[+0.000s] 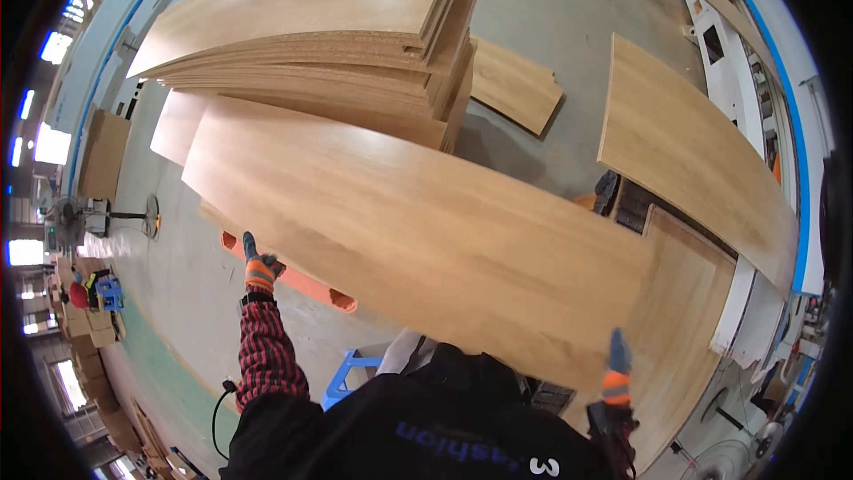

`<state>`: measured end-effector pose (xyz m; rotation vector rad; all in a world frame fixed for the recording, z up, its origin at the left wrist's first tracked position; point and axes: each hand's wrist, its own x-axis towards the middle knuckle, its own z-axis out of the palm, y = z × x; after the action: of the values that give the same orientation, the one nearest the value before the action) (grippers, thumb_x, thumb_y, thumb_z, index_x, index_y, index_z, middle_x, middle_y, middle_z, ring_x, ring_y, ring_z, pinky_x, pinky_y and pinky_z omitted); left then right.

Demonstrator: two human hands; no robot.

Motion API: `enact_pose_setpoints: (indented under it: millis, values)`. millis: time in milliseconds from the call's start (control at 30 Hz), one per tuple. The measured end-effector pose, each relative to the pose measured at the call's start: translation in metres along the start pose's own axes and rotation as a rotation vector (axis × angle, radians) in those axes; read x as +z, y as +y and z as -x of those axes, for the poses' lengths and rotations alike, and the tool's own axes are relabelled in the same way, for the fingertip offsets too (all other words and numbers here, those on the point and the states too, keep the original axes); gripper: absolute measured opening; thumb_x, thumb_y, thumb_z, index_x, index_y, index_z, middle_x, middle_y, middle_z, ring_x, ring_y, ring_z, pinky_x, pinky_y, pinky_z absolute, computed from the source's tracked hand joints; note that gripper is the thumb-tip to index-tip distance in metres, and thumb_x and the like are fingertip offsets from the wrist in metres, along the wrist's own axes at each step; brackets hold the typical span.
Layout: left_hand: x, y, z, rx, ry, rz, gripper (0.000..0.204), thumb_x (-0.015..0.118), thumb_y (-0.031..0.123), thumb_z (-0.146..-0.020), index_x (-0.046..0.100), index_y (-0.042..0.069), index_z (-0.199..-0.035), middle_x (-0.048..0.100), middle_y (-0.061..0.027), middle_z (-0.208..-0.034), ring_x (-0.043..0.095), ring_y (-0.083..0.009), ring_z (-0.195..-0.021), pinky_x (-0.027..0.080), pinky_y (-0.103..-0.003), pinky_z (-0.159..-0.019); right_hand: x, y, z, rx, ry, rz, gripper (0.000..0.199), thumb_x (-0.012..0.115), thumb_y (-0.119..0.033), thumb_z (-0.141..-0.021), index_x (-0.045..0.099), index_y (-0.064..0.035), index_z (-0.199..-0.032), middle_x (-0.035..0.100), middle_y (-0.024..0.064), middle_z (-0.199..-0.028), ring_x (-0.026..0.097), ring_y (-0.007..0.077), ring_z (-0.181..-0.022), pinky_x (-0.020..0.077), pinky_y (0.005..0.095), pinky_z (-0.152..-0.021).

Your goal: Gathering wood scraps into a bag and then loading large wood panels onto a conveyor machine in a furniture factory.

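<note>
Wood panel (418,240) gripped at both edges by gloved hands, left (259,268), right (617,369), panel stack (320,27) behind

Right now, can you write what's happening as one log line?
left hand: grips near edge of long wooden panel | right hand: grips same panel's near edge | panel: lifted, tilted | behind: stack of panels

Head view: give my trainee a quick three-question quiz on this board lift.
1. True or false: both gloved hands grip one long wood-grain board.
2. Which hand holds the board's edge near the orange pallet? A left hand, B right hand
3. Fill in: beyond the held board is a ___ of similar boards.

Key: 1 true; 2 A; 3 stack
</note>
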<state>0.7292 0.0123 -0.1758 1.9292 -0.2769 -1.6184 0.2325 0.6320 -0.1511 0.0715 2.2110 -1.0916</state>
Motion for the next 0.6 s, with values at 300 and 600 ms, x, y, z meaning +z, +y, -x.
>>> enact_pose_setpoints:
  millis: [300, 600]
  values:
    - [0.067, -0.057, -0.020, 0.237, 0.094, -0.291, 0.071, 0.055, 0.068, -0.061, 0.049, 0.020, -0.112, 0.053, -0.0035, -0.085, 0.050, -0.0216, -0.070, 0.039, -0.034, -0.055, 0.278, -0.095, -0.020, -0.085, -0.051, 0.112, 0.046, 0.059, -0.038, -0.073, 0.055, 0.0024, -0.094, 0.060, 0.0161, -0.092, 0.056, 0.0256, -0.086, 0.0420, 0.0342, -0.075]
    - [0.027, 0.059, -0.187, 0.477, 0.387, -0.628, 0.092, 0.056, 0.063, -0.063, 0.040, -0.013, -0.112, 0.051, -0.0271, -0.107, 0.053, -0.0331, -0.097, 0.042, -0.035, -0.080, 0.441, -0.151, -0.007, -0.178, -0.206, 0.338, 0.060, 0.064, -0.050, -0.065, 0.058, 0.0036, -0.093, 0.061, 0.0205, -0.089, 0.058, 0.0333, -0.085, 0.0443, 0.0376, -0.073]
